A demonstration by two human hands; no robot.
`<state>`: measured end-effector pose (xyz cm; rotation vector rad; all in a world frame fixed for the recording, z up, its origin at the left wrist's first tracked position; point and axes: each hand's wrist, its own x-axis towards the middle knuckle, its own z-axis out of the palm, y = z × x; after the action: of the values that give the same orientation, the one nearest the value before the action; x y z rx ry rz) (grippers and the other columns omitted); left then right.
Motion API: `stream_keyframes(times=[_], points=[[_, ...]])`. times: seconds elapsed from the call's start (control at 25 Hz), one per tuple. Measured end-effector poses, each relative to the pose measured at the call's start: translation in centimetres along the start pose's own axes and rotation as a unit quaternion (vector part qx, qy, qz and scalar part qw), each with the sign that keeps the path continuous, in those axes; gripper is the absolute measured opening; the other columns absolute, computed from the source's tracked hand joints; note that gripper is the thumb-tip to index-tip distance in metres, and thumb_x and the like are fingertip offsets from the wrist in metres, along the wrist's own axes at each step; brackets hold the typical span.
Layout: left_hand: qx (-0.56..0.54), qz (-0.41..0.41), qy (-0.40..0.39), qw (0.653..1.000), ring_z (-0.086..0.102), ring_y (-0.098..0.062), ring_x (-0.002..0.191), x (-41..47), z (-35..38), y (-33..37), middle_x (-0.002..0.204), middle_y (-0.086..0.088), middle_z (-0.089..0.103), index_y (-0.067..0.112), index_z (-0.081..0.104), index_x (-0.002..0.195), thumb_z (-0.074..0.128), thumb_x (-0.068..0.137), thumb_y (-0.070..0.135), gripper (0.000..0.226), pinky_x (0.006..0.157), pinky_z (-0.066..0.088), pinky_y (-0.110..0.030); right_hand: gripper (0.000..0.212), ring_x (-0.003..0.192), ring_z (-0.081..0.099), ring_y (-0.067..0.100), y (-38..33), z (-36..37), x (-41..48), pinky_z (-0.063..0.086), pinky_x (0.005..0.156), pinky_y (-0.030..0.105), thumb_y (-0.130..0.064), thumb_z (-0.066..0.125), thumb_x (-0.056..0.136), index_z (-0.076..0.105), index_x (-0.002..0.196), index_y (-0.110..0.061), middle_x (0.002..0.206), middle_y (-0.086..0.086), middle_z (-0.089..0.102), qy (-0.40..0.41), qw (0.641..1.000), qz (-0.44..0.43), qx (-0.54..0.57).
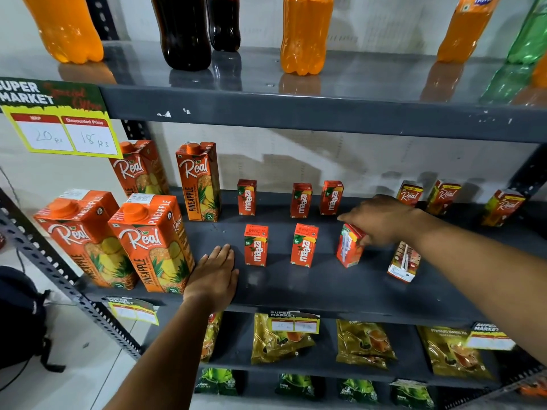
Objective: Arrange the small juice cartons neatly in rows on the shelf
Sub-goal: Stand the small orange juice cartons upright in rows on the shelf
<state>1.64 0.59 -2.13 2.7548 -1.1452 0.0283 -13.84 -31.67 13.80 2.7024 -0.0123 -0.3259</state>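
Observation:
Small red Maaza cartons stand on the dark middle shelf [296, 288]: three in a back row [301, 200] and two upright in a front row [256, 245]. My right hand [381, 219] grips the top of a third front carton [349, 247], which is tilted and turned side-on. Another small carton [403, 262] stands to its right, back side facing out. Three small Real cartons [443, 197] stand at the back right. My left hand [214, 272] lies flat on the shelf, left of the front row, holding nothing.
Several large Real pineapple cartons [154, 242] fill the shelf's left side, right beside my left hand. Soda bottles [306, 34] stand on the shelf above. Tea packets [364, 343] lie on the lower shelves. A price tag [63, 134] hangs at upper left.

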Motion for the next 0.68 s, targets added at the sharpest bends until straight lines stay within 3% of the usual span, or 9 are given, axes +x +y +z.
stream_keyframes(times=[0.12, 0.24, 0.36, 0.44, 0.52, 0.68], points=[[-0.001, -0.001, 0.000, 1.000, 0.015, -0.023, 0.146, 0.0, 0.0, -0.1, 0.160, -0.006, 0.020, 0.011, 0.021, 0.149, 0.027, 0.099, 0.042, 0.060, 0.118, 0.015, -0.040, 0.069, 0.098, 0.063, 0.030, -0.6, -0.1, 0.1, 0.051, 0.078, 0.040, -0.067, 0.053, 0.080, 0.045, 0.128, -0.018, 0.112, 0.011, 0.067, -0.019, 0.996, 0.079, 0.039], [0.003, 0.001, 0.006, 1.000, 0.017, -0.023, 0.146, 0.0, 0.1, -0.2, 0.160, -0.006, 0.021, 0.011, 0.022, 0.149, 0.026, 0.099, 0.043, 0.060, 0.117, 0.016, -0.040, 0.069, 0.098, 0.064, 0.032, -2.1, 0.4, 0.4, 0.053, 0.080, 0.042, -0.074, 0.037, 0.082, 0.050, 0.114, -0.014, 0.108, 0.012, 0.068, 0.019, 0.991, 0.128, 0.045], [0.000, 0.003, 0.005, 1.000, 0.016, -0.022, 0.146, 0.0, 0.2, -0.2, 0.160, -0.005, 0.021, 0.012, 0.022, 0.149, 0.026, 0.098, 0.044, 0.060, 0.117, 0.016, -0.040, 0.084, 0.107, 0.061, 0.034, -2.6, 0.4, 0.2, 0.052, 0.084, 0.043, -0.082, 0.025, 0.078, 0.048, 0.122, -0.014, 0.116, 0.014, 0.066, 0.058, 0.983, 0.161, 0.060], [0.002, 0.002, 0.008, 1.000, 0.016, -0.022, 0.146, -0.1, 0.3, -0.3, 0.160, -0.005, 0.021, 0.012, 0.023, 0.149, 0.026, 0.099, 0.043, 0.059, 0.117, 0.016, -0.040, 0.088, 0.111, 0.060, 0.035, -1.4, 0.2, -0.6, 0.051, 0.080, 0.041, -0.082, 0.021, 0.078, 0.041, 0.132, -0.015, 0.123, 0.015, 0.063, 0.085, 0.970, 0.200, 0.105], [0.001, 0.004, 0.010, 1.000, 0.018, -0.022, 0.145, -0.2, 0.2, -0.3, 0.159, -0.005, 0.024, 0.013, 0.027, 0.148, 0.027, 0.099, 0.042, 0.057, 0.117, 0.018, -0.040, 0.079, 0.107, 0.061, 0.035, 0.7, 0.5, -2.2, 0.052, 0.075, 0.038, -0.075, 0.026, 0.084, 0.036, 0.137, -0.017, 0.121, 0.016, 0.063, 0.079, 0.956, 0.242, 0.149], [-0.036, -0.023, 0.072, 0.996, 0.037, -0.027, 0.138, -1.9, -0.4, 1.1, 0.147, -0.012, 0.045, 0.007, 0.047, 0.137, 0.033, 0.100, 0.032, 0.047, 0.111, 0.033, -0.042, 0.049, 0.109, 0.060, 0.034, 4.6, 3.7, -7.4, 0.052, 0.083, 0.043, -0.050, 0.050, 0.088, 0.048, 0.129, -0.023, 0.122, 0.012, 0.063, 0.016, 0.946, 0.286, 0.148]])
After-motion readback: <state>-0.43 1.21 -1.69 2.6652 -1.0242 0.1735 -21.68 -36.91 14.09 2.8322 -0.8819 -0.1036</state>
